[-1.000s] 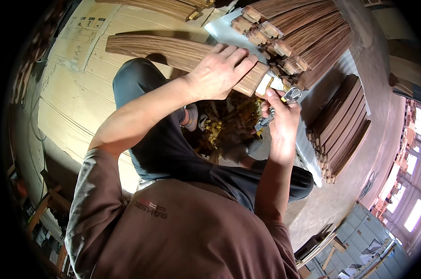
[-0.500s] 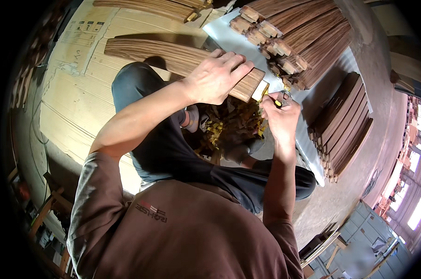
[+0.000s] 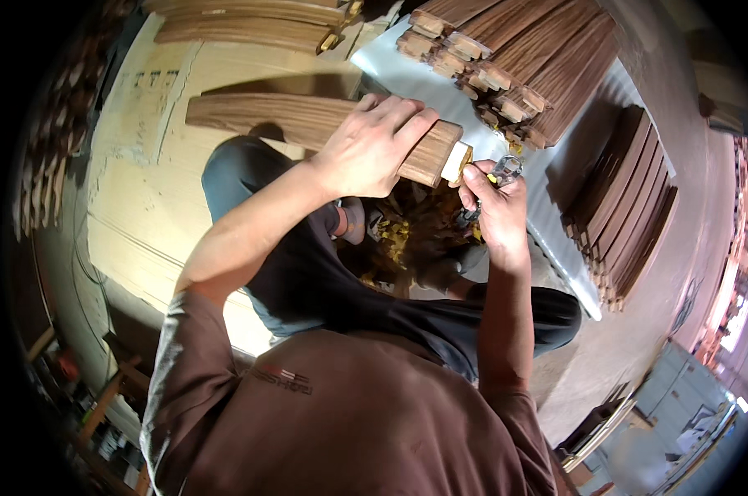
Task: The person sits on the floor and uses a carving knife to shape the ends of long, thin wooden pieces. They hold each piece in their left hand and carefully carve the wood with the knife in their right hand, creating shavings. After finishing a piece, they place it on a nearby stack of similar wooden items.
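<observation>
A curved, brown-grained wooden piece lies slanting across my raised knee, its pale tenon at the right end. My left hand is wrapped over the piece near that end, knuckles up. A yellow-brown strip, like tape, sits at the tenon's tip. Beside it, my right hand is closed around a small tool with a shiny metal part and a touch of yellow. The thumb and fingertips are close to the strip; whether they pinch it I cannot tell.
Stacked wooden pieces with pale tenons lie on a white foam sheet ahead, and darker curved slats at right. More pieces rest on the cardboard. Yellow and brown scraps are heaped between my legs.
My right hand has shifted slightly downward and its tool has turned. More of the tenon's white face shows now, with the yellow-brown strip at its tip. The left hand keeps its hold.
</observation>
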Available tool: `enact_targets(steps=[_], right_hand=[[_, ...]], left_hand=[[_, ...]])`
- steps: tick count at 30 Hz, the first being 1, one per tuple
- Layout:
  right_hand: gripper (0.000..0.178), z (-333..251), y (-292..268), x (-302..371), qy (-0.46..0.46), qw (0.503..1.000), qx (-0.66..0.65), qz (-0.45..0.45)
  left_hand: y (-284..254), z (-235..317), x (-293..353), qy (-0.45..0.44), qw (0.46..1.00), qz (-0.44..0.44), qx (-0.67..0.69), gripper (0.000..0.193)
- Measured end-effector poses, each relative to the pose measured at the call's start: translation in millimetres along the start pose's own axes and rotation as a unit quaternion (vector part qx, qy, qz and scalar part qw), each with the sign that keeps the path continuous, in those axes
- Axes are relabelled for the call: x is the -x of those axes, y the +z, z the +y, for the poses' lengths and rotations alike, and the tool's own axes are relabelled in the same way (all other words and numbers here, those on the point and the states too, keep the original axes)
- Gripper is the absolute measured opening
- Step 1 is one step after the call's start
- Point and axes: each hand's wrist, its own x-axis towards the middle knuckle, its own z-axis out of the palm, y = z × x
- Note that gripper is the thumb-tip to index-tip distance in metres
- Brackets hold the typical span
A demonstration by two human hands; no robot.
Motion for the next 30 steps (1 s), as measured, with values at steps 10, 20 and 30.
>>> enact_targets(steps=[10,20,30], right_hand=[[0.009,-1.9,19.7,7.5,-0.008,0.997,0.031,0.073],[0.006,23.8,23.0,13.8,-0.027,0.995,-0.074,0.054],[0.010,-7.0,-5.4,23.0,-0.036,0.984,-0.084,0.150]], left_hand=[[-12.6,5.8,-5.1,-0.010,0.999,-0.041,0.004,0.078],[-22.6,4.2,-11.3,-0.038,0.991,-0.120,0.040,0.087],[-6.6,4.6,0.9,0.000,0.995,-0.095,0.010,0.081]])
